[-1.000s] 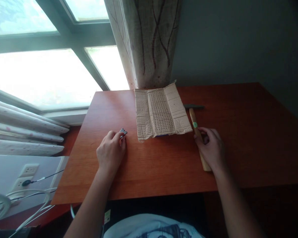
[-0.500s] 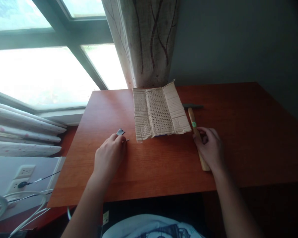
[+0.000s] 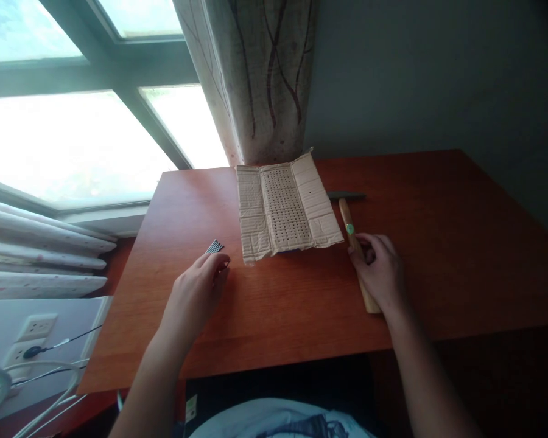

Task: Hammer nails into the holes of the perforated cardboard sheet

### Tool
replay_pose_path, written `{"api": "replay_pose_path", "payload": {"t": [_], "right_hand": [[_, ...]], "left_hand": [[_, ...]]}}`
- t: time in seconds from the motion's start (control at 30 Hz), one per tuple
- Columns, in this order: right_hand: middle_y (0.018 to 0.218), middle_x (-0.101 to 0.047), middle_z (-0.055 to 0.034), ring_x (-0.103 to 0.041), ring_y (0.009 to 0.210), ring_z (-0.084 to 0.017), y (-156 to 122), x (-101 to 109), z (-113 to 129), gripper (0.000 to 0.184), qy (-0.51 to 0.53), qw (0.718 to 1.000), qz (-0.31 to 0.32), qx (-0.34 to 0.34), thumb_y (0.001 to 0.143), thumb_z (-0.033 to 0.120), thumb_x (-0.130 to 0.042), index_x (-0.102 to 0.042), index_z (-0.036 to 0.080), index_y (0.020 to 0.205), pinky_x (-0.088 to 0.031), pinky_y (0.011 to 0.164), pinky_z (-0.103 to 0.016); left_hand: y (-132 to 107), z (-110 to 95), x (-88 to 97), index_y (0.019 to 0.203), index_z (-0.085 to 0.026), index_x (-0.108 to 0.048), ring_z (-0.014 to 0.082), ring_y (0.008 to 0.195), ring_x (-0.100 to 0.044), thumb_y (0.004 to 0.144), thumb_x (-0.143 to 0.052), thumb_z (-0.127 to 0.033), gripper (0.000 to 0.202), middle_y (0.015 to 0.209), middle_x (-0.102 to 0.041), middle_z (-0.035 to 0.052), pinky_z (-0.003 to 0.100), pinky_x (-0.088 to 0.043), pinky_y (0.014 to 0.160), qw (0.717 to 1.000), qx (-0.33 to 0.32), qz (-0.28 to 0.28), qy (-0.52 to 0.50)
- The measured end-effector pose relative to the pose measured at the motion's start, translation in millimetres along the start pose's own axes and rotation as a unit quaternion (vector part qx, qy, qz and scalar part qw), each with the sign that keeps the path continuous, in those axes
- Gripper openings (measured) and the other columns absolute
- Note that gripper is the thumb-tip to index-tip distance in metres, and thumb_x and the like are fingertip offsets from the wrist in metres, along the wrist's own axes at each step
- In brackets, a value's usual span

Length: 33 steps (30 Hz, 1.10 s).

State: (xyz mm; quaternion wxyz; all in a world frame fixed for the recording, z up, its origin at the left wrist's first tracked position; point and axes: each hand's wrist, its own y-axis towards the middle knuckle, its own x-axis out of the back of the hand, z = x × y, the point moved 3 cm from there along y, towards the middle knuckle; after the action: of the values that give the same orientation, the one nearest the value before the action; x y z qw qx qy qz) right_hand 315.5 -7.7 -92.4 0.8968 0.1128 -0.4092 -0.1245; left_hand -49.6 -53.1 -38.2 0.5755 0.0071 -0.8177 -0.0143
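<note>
My left hand (image 3: 196, 292) is closed in a pinch over the table, left of the cardboard. A nail (image 3: 228, 263) barely shows at its fingertips, mostly hidden by the fingers. Just beyond the knuckles lies a small bunch of thin metal nails (image 3: 215, 246), side by side on the wood. On the other side, my right hand (image 3: 380, 267) has its thumb and fingers around the wooden handle of a hammer (image 3: 351, 234), which lies on the table. The hammer's dark metal head (image 3: 354, 196) points right at the far end, partly hidden behind the cardboard.
An unfolded cardboard sheet (image 3: 251, 213) with a middle panel full of small holes in rows lies between the hands, its side flaps raised a little. The reddish wooden table (image 3: 278, 316) meets a curtain (image 3: 274, 79) and window behind. Cables and a wall socket (image 3: 36, 328) are at lower left.
The left hand has drawn back slightly toward me, and the nail at its fingertips shows less. The right hand stays on the hammer handle. The whole view has shifted a little.
</note>
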Motion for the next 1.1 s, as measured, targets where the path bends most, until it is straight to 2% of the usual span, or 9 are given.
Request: {"api": "replay_pose_path", "payload": {"t": [0.07,0.17,0.23,0.33,0.5,0.73,0.9,1.0,1.1], "right_hand": [[0.100,-0.064,-0.0065,-0.054,0.066,-0.017,0,0,0,0.028,-0.002,1.000,-0.001,0.001,0.090,0.037,-0.064,-0.070,0.021,0.112,-0.049,0.069,-0.035],[0.101,-0.064,-0.0063,-0.054,0.067,-0.016,0,0,1,0.028,0.000,1.000,-0.001,-0.001,0.090,0.036,-0.064,-0.070,0.021,0.113,-0.048,0.069,-0.035],[0.102,-0.064,-0.0064,-0.054,0.066,-0.016,0,0,1,0.027,0.003,1.000,0.001,-0.001,0.091,0.036,-0.064,-0.070,0.020,0.112,-0.048,0.069,-0.035],[0.103,-0.065,-0.0075,-0.056,0.069,-0.018,0,0,1,0.028,0.008,1.000,0.001,0.000,0.091,0.037,-0.063,-0.070,0.020,0.112,-0.049,0.070,-0.035],[0.103,-0.066,-0.0084,-0.058,0.072,-0.020,1,0,1,0.029,0.008,1.000,0.000,-0.006,0.090,0.038,-0.063,-0.070,0.021,0.113,-0.051,0.071,-0.037],[0.106,-0.067,-0.0097,-0.059,0.072,-0.020,1,0,2,0.029,0.010,1.000,0.003,-0.007,0.090,0.038,-0.063,-0.070,0.021,0.113,-0.051,0.071,-0.037],[0.107,-0.067,-0.0093,-0.060,0.074,-0.020,1,0,1,0.028,0.011,1.000,0.007,-0.006,0.090,0.036,-0.063,-0.070,0.021,0.114,-0.051,0.072,-0.037],[0.106,-0.066,-0.0094,-0.060,0.076,-0.021,1,0,2,0.027,0.014,1.000,0.005,-0.001,0.091,0.036,-0.063,-0.069,0.021,0.113,-0.051,0.073,-0.037],[0.105,-0.066,-0.0093,-0.060,0.076,-0.021,1,1,3,0.026,0.017,1.000,0.006,-0.001,0.091,0.037,-0.062,-0.069,0.021,0.111,-0.051,0.073,-0.038]], "left_hand": [[-2,2,4.9,0.095,-0.021,-0.069,0.0167,0.075,-0.070,0.095,-0.058,-0.034,0.017,0.094,-0.075,0.0038,0.027,-0.054,0.067,0.991,-0.005,-0.071,-0.112],[-6,2,12.4,0.093,-0.021,-0.073,0.0158,0.078,-0.072,0.090,-0.071,-0.034,0.014,0.092,-0.077,0.0027,0.026,-0.059,0.072,0.955,0.013,-0.155,-0.253],[-8,-4,17.6,0.094,-0.021,-0.076,0.0153,0.079,-0.072,0.088,-0.075,-0.032,0.013,0.093,-0.078,0.0023,0.027,-0.061,0.074,0.932,0.033,-0.197,-0.303],[-7,-22,24.6,0.094,-0.020,-0.077,0.0155,0.079,-0.073,0.090,-0.074,-0.032,0.013,0.094,-0.078,0.0030,0.029,-0.062,0.074,0.917,0.037,-0.223,-0.329],[2,-49,23.4,0.102,-0.020,-0.077,0.0145,0.076,-0.073,0.093,-0.071,-0.030,0.014,0.094,-0.078,0.0032,0.028,-0.064,0.071,0.899,-0.010,-0.181,-0.399],[5,-64,14.9,0.112,-0.020,-0.077,0.0164,0.078,-0.074,0.090,-0.074,-0.030,0.024,0.094,-0.078,0.0050,0.030,-0.066,0.074,0.899,-0.028,-0.127,-0.419],[12,-80,25.1,0.094,-0.022,-0.078,0.0173,0.080,-0.075,0.084,-0.080,-0.029,0.013,0.091,-0.079,0.0021,0.029,-0.065,0.077,0.919,-0.048,-0.149,-0.362],[29,-96,30.7,0.088,-0.022,-0.078,0.0168,0.077,-0.074,0.086,-0.077,-0.031,0.009,0.085,-0.079,0.0013,0.027,-0.061,0.073,0.943,-0.096,-0.114,-0.296],[51,-113,29.2,0.087,-0.021,-0.078,0.0197,0.087,-0.075,0.090,-0.072,-0.031,0.012,0.093,-0.081,0.0039,0.031,-0.060,0.081,0.942,-0.159,-0.065,-0.289]]}}
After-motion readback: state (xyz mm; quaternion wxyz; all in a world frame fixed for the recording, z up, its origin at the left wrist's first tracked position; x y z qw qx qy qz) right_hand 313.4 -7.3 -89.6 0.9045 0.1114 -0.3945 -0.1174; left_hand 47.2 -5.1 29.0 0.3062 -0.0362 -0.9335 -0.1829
